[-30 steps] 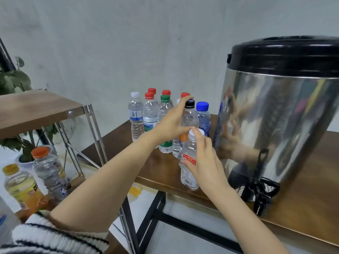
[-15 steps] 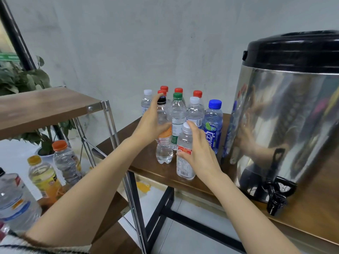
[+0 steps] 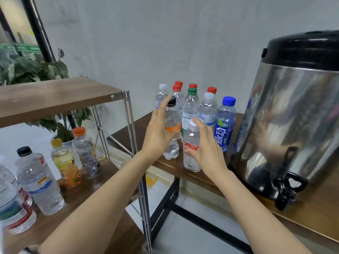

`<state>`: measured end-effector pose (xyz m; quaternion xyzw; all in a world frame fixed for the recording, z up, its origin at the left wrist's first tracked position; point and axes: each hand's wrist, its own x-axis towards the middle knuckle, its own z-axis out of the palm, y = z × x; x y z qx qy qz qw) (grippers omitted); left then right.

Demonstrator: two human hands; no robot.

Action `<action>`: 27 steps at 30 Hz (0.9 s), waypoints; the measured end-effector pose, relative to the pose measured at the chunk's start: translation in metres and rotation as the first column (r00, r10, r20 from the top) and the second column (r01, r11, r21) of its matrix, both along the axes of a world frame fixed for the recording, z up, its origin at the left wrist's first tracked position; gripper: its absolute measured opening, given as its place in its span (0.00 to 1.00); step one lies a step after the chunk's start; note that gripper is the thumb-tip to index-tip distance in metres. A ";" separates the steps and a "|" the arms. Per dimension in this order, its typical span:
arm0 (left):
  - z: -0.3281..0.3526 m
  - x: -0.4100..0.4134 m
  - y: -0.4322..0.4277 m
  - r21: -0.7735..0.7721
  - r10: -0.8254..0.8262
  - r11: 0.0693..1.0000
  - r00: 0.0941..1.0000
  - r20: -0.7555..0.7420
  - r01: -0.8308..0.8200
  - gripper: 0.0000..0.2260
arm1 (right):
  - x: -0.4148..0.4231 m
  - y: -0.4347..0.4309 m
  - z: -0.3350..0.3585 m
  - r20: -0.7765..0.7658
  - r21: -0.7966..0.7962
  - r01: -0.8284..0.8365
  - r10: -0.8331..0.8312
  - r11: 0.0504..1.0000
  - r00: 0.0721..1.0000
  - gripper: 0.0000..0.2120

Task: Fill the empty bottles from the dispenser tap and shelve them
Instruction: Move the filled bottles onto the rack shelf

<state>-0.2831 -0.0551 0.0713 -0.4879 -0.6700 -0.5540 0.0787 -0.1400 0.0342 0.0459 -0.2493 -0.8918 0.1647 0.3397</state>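
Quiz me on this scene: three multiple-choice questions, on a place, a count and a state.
1. The blue-capped bottle stands: A on the shelf; B on the table beside the dispenser; C on the floor.
2. Red caps on the table: A two; B seven; C four.
3. The red-labelled bottle in the right hand is: A upright, capped; B lying down; C upright, uncapped.
Answers: B, it stands next to the steel dispenser; C, four show at the cluster's back; A, its white cap is on.

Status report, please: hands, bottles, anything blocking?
Left hand grips black-capped bottle. Right hand grips red-label bottle. Both standing on table. Nothing blocks dispenser tap.
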 end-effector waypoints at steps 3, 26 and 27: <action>0.000 0.005 -0.026 -0.004 0.037 0.999 0.999 0.000 -0.037 0.46 | 0.001 -0.014 -0.001 0.010 0.005 -0.035 0.035 0.999 0.999 0.46; -0.059 -0.057 -0.231 -0.108 0.527 0.848 0.848 0.067 -0.518 0.44 | -0.133 -0.164 -0.048 -0.073 -0.220 -0.484 0.480 0.847 0.874 0.45; -0.065 -0.064 -0.230 -0.128 0.553 0.831 0.829 0.079 -0.542 0.43 | -0.142 -0.165 -0.055 -0.074 -0.240 -0.495 0.492 0.835 0.867 0.44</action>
